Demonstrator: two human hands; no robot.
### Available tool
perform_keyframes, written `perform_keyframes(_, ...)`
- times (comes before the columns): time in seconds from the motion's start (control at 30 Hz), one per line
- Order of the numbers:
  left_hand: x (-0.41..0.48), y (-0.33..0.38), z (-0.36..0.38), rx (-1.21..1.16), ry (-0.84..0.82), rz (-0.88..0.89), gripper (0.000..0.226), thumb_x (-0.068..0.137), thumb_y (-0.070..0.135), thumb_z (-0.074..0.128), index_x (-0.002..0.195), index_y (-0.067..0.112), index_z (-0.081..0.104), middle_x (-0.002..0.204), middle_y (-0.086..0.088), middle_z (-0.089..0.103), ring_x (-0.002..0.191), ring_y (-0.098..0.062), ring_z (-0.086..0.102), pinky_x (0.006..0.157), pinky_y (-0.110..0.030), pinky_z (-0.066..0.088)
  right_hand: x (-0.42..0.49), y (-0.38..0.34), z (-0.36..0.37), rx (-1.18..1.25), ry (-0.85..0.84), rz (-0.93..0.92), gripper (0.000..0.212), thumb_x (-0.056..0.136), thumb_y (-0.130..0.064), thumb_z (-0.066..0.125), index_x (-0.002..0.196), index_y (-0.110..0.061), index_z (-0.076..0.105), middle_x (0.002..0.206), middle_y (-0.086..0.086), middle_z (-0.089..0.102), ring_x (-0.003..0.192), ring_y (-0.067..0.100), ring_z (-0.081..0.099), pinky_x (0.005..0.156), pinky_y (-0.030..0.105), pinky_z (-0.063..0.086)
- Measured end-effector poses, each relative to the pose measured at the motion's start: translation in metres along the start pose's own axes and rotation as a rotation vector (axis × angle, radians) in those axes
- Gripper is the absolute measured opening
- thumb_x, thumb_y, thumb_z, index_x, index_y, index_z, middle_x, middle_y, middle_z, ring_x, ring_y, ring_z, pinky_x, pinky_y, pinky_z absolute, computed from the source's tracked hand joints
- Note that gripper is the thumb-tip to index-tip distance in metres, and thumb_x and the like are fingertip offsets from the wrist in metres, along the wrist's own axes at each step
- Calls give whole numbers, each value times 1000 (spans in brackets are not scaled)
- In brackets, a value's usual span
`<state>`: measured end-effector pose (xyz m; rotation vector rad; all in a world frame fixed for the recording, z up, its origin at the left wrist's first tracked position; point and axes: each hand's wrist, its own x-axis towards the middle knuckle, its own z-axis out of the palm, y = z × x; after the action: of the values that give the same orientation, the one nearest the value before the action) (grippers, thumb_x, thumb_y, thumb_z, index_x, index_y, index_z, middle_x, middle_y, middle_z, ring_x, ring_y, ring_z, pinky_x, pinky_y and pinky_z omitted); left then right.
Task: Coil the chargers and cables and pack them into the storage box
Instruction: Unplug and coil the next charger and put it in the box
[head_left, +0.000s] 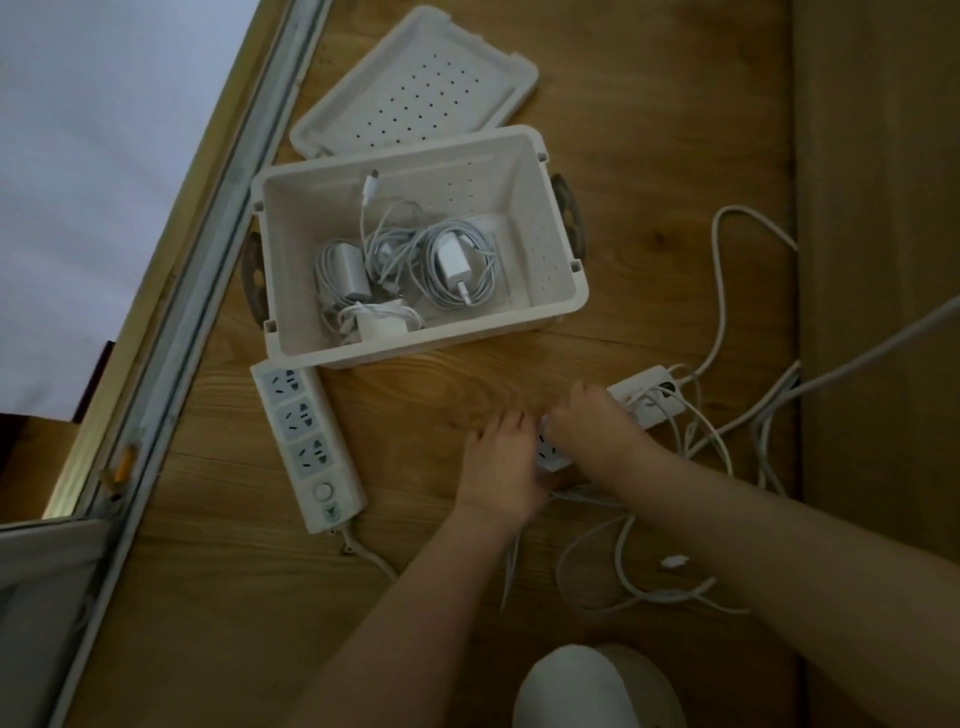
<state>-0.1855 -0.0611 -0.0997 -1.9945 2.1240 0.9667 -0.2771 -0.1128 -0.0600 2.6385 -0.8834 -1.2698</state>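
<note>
The left hand's fingers (511, 423) lie close together, pointing away from the person, right at the near end of a white rectangular plastic power strip (649, 400). Motion blur hides whether the left hand (501, 467) grips it or only touches it. The right hand (592, 423) lies across the middle of the same strip with its fingers (584, 395) bent down over it, and I cannot tell how firm that hold is either. Thin white loose cables (623, 551) trail from under both wrists in open loops over the brown wooden surface (623, 156), with a small white connector (674, 561) lying among them. Beyond the hands stands the cream perforated plastic storage box (569, 260), open, with dark handles at its ends. On its floor are several coiled white cables (395, 249) and white charger blocks (453, 260). Its cream perforated lid (415, 88) lies flat behind it, touching the far rim. A second white three-socket power strip (306, 441) lies to the left of the hands, one end just beside the box's near corner. A grey metal rail (208, 234) runs along the left edge.
</note>
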Motion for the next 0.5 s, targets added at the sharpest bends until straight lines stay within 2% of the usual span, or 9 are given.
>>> perform_keyframes(0.07, 0, 4, 0, 25, 17, 0, 65, 81, 33, 68, 135, 16, 37, 137, -3, 41, 128, -22, 34, 102, -37, 29, 0, 7, -3, 48, 39, -20, 23, 95, -10, 43, 112, -14, 58, 111, 3, 61, 103, 22, 55, 70, 29, 35)
perform_keyframes(0.2, 9, -6, -10, 41, 90, -22, 53, 81, 23, 67, 128, 16, 44, 130, -4, 45, 122, -23, 39, 97, -36, 32, 12, 12, -13, 70, 99, -10, 25, 94, -8, 44, 114, -15, 57, 113, 3, 60, 104, 22, 55, 70, 28, 36)
perform_keyframes(0.33, 10, -16, -17, 8, 71, -52, 46, 82, 22, 67, 123, 16, 49, 126, -4, 49, 119, -23, 42, 95, -35, 35, 20, 6, -22, 99, 98, -22, 25, 95, -6, 41, 113, -12, 58, 117, 5, 60, 108, 25, 54, 79, 29, 42)
perform_keyframes(0.5, 10, -14, -20, -10, 71, -55, 47, 80, 24, 69, 123, 15, 52, 124, -4, 51, 117, -23, 45, 94, -36, 37, 16, 12, -23, 87, 114, -56, 26, 95, -4, 39, 109, -12, 59, 115, 5, 61, 106, 24, 57, 77, 29, 41)
